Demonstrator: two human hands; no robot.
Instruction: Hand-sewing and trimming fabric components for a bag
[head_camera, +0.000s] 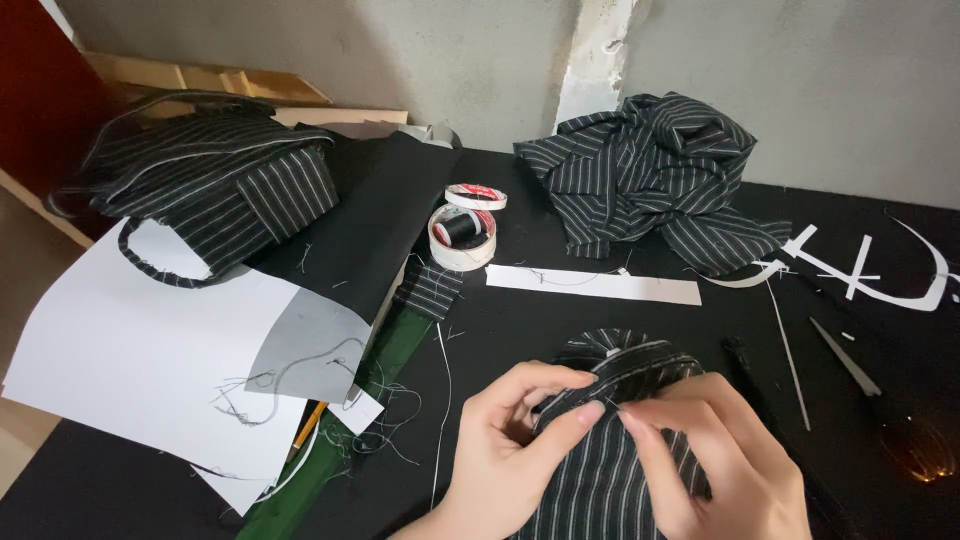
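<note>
Striped fabric piece (610, 440), table's near edge: lower part cut off. Left hand (510, 450) and right hand (715, 455), fingertips pinching its fold.

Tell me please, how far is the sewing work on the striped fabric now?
Already done, it seems: a striped bag stands assembled at the far left. In hand: the left hand and right hand pinch a rounded striped piece at its edge; any needle is too small to see. Left: a crumpled striped heap and a white paper strip lie untouched.
</note>
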